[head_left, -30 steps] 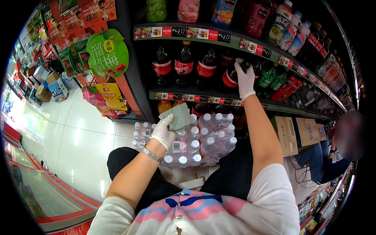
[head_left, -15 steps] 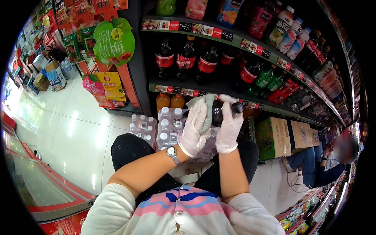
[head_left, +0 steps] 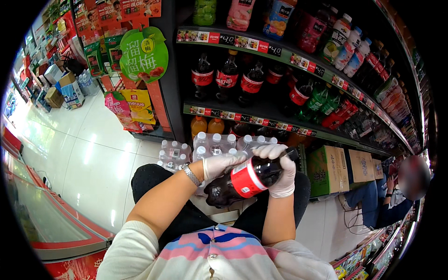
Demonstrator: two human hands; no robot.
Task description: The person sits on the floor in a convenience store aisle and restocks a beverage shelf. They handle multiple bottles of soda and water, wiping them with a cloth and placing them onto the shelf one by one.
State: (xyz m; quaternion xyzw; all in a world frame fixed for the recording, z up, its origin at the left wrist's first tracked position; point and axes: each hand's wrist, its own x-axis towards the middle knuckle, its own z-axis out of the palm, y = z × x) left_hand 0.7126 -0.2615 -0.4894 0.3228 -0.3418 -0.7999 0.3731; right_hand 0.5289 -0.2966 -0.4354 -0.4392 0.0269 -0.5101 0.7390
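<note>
A large dark cola bottle (head_left: 247,179) with a red label lies tilted above my lap, its cap end up to the right and its base toward me. My right hand (head_left: 282,171), in a white glove, is wrapped round its neck and shoulder. My left hand (head_left: 223,164), also gloved, presses along the bottle's far side near the label, its fingertips hidden behind it. The grey-green cloth seen earlier does not show now. Just beyond my hands stand shrink-wrapped packs of clear bottles with white caps (head_left: 215,145).
Ahead, a drinks shelf (head_left: 219,109) holds cola bottles (head_left: 227,77) and green bottles (head_left: 317,100). Cartons (head_left: 326,170) stand on the right, with a seated person (head_left: 373,198) beyond. A snack rack (head_left: 135,102) is at left, a glass-topped freezer (head_left: 60,219) at lower left.
The bottle has come nearer and turned so its red label shows. My left hand has moved down and left along it; the cloth has gone from sight. My right hand has come lower.
</note>
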